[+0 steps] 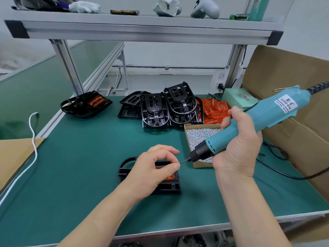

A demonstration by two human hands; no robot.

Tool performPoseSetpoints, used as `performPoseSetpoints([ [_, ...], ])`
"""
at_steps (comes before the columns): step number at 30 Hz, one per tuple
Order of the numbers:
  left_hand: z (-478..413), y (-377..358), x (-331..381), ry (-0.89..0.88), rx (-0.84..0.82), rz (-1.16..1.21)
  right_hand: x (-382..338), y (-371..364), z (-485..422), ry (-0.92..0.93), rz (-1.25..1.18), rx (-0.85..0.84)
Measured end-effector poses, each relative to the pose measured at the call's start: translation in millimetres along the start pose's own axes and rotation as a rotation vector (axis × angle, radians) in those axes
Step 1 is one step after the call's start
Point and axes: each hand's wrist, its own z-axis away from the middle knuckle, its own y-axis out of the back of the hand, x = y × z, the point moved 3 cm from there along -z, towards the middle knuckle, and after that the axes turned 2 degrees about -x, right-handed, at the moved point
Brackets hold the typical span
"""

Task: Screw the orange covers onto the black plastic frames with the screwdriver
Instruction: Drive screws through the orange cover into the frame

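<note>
Slanting down-left, screwdriver (249, 125) tip meets left hand (154, 168).

bench (92, 157): matt green mat | frame (167, 187): glossy black plastic | orange cover (170, 178): translucent glossy plastic | screws (201, 135): shiny metal | box (293, 97): matt cardboard

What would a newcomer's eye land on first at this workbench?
The teal screwdriver stands out, gripped by the right hand at right, its bit pinched by the left hand over a black frame with an orange cover at front centre. Behind them, a bright pile of orange covers lies beside stacked black frames.
</note>
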Motion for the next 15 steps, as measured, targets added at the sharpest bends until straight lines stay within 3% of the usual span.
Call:
performPoseSetpoints([
  [10,2.0,-3.4,-5.3,-0.03,0.049,0.015,1.2,-0.3,3.6,0.008,0.026,-0.011],
  [15,0.9,-5.0,-7.9,-0.026,0.117,0.031,4.4,1.9,5.6,-0.026,0.024,0.098],
])
